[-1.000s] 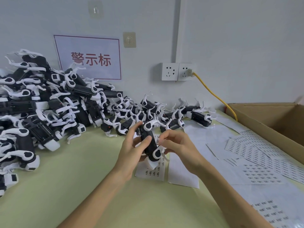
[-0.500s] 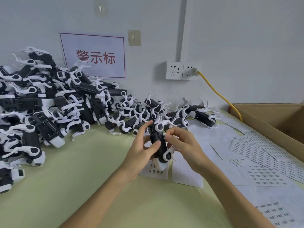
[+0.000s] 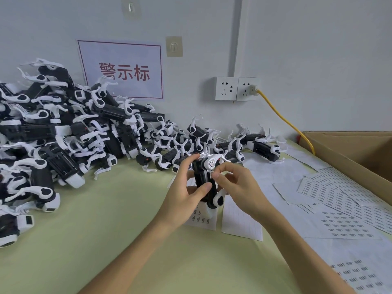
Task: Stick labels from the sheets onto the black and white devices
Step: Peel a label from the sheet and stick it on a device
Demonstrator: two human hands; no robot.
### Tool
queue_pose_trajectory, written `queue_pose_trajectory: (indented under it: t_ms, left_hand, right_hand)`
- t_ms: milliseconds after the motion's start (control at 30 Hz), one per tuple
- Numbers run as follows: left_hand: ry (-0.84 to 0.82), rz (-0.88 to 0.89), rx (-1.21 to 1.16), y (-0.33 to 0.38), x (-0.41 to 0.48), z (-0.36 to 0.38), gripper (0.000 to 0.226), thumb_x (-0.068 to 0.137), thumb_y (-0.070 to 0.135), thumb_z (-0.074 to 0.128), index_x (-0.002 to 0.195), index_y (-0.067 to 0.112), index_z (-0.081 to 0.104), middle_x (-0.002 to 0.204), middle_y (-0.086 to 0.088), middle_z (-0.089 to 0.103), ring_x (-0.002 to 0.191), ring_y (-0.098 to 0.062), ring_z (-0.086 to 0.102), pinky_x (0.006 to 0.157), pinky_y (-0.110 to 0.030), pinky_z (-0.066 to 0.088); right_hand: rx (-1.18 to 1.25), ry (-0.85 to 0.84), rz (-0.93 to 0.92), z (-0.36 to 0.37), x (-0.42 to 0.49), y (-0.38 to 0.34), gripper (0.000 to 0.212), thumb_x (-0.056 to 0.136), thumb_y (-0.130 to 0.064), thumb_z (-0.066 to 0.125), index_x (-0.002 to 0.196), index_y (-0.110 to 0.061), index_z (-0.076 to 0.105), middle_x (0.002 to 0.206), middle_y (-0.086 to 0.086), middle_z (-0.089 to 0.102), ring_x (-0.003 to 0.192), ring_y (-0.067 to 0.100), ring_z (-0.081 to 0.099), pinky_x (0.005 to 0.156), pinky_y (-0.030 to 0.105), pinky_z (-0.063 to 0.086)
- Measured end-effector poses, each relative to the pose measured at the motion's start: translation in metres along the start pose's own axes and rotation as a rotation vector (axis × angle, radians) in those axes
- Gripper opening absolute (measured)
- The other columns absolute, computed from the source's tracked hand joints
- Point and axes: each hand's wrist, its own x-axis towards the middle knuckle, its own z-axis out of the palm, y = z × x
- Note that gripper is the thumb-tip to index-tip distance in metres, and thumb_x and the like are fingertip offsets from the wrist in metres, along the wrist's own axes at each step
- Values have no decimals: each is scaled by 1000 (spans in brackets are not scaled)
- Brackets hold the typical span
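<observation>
My left hand grips a black and white device upright above the table, thumb across its black body. My right hand pinches a small barcode label against the device's right side, just below its white hinge. A large pile of black and white devices fills the left and back of the green table. Label sheets lie to the right, and a partly used sheet lies under my hands.
An open cardboard box stands at the right edge. A yellow cable runs from the wall socket down behind the box. A white sign with red characters hangs on the wall.
The device has been turned more upright in my left hand. My right hand has brought the label up against its side near the hinge.
</observation>
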Motion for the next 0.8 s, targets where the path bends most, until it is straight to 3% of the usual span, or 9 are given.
queue_pose_trajectory:
  t_ms: [133,300,433,600,800]
  left_hand:
    - [-8,-4,32,0,0,0,63,97,17,70,142,51,41,120,-4,66,79,-14,73,84,-26,56]
    - [-4,15,54,1,-2,1,63,97,17,70,141,51,40,118,-1,65,88,-15,74,83,-24,55]
    - [2,33,41,1,-2,1,63,97,14,70,141,48,42,117,0,65,86,-17,75,79,-19,54]
    - [-1,46,41,1,-3,2,64,96,11,70,139,50,43,108,16,68,94,-11,73,77,-15,53]
    - [5,66,47,3,-4,4,65,96,7,69,141,46,42,106,33,65,85,-11,75,75,-16,55]
  right_hand:
    - [-23,11,9,0,0,0,14,100,-21,64,88,-13,66,69,-16,63,77,38,63,75,49,55]
    - [-30,24,7,0,0,1,14,100,-19,65,87,-14,65,71,-17,64,70,25,63,73,44,54]
    - [-37,25,-4,0,0,1,14,100,-20,65,87,-15,65,72,-17,64,75,34,66,73,42,54]
    - [-58,36,-15,1,0,2,14,99,-22,65,86,-18,65,82,-12,67,76,30,67,73,42,54]
    - [-82,52,-29,3,1,3,17,98,-22,66,82,-24,64,82,-14,68,76,26,66,71,33,53]
